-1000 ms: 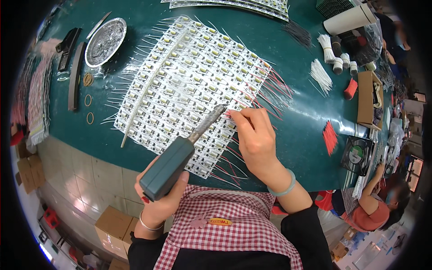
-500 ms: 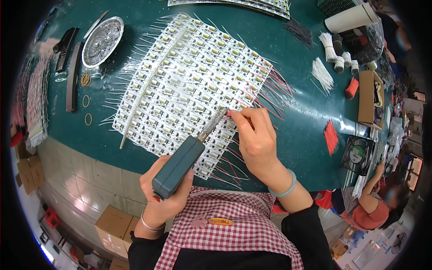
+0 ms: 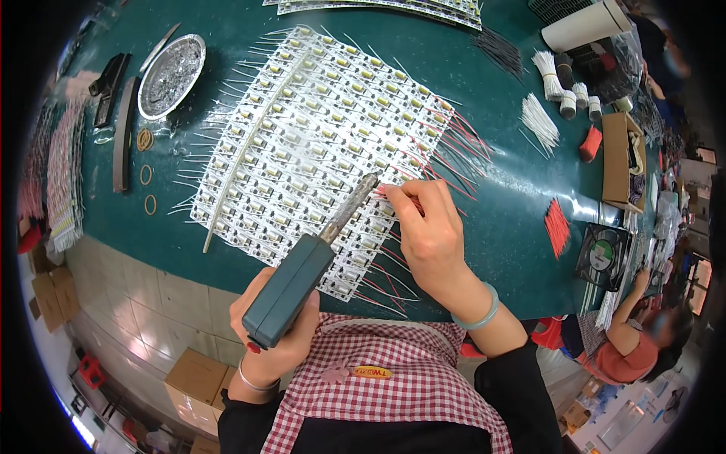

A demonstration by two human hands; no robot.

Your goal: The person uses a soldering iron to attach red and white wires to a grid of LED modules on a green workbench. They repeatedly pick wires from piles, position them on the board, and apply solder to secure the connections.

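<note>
- Two hands worked: left hand gripped teal-handled soldering iron, lower centre.
- Right hand pinched thin red wire against white panel of small circuit boards, mid-frame.
- Soldering step judged underway; next joint needs a steady tip.

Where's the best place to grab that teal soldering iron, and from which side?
Grip the teal soldering iron by its thick boxy handle at the near end, coming from the table edge; the metal tip points away over the white circuit board panel. The left hand holds it so.
</note>
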